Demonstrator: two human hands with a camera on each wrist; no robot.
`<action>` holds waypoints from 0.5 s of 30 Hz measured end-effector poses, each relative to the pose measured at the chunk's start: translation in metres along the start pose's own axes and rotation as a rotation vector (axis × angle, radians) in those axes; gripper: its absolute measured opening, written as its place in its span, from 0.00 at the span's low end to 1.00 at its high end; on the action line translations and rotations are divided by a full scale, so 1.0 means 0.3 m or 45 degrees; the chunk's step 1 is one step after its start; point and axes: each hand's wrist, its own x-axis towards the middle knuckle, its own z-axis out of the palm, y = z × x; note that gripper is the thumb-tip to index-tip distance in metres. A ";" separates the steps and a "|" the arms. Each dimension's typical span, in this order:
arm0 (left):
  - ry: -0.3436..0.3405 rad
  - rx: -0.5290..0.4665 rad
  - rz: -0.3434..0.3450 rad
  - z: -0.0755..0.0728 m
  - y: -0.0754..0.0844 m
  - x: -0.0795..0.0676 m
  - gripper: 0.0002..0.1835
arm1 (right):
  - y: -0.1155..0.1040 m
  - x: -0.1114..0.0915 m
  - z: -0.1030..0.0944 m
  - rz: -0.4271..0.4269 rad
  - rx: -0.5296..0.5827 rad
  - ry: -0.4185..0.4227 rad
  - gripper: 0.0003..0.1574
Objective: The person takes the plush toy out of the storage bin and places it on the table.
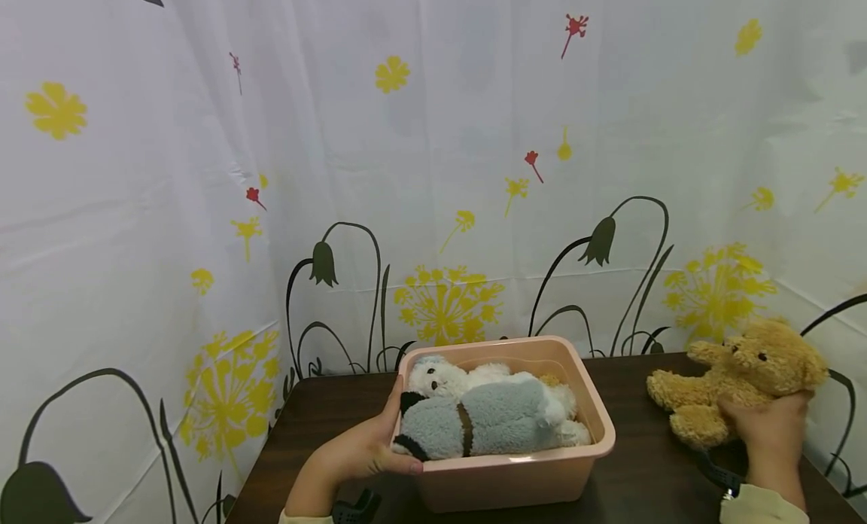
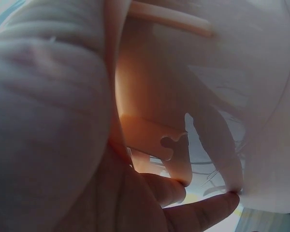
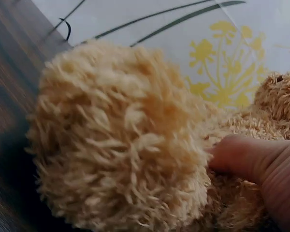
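A pink plastic bin (image 1: 508, 482) stands on the table, holding a grey plush toy (image 1: 501, 415) with a brown band and a white plush toy (image 1: 433, 377) behind it. My left hand (image 1: 366, 452) grips the bin's left rim, thumb over the front corner; in the left wrist view its fingertips (image 2: 203, 212) touch the glossy outer wall (image 2: 154, 96). Off to the right, my right hand (image 1: 772, 426) holds a tan teddy bear (image 1: 698, 396) by its body, close over the table. In the right wrist view the thumb (image 3: 241, 157) presses into the fur beside a blurred paw (image 3: 121, 140).
The dark wooden table (image 1: 318, 411) ends at a white curtain (image 1: 433, 132) printed with flowers, right behind the bin and bear. A bit of yellowish plush (image 1: 550, 379) shows inside the bin at the back right. Bare tabletop lies between bin and bear.
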 end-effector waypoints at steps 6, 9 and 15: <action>0.011 -0.004 -0.008 -0.001 0.010 -0.008 0.82 | 0.014 0.009 0.014 -0.001 0.063 0.053 0.75; 0.008 -0.002 -0.011 -0.001 0.013 -0.010 0.82 | 0.011 0.000 0.041 -0.040 0.147 0.162 0.64; -0.001 0.013 -0.006 0.001 0.012 -0.008 0.81 | 0.016 -0.024 0.070 -0.117 0.130 0.368 0.54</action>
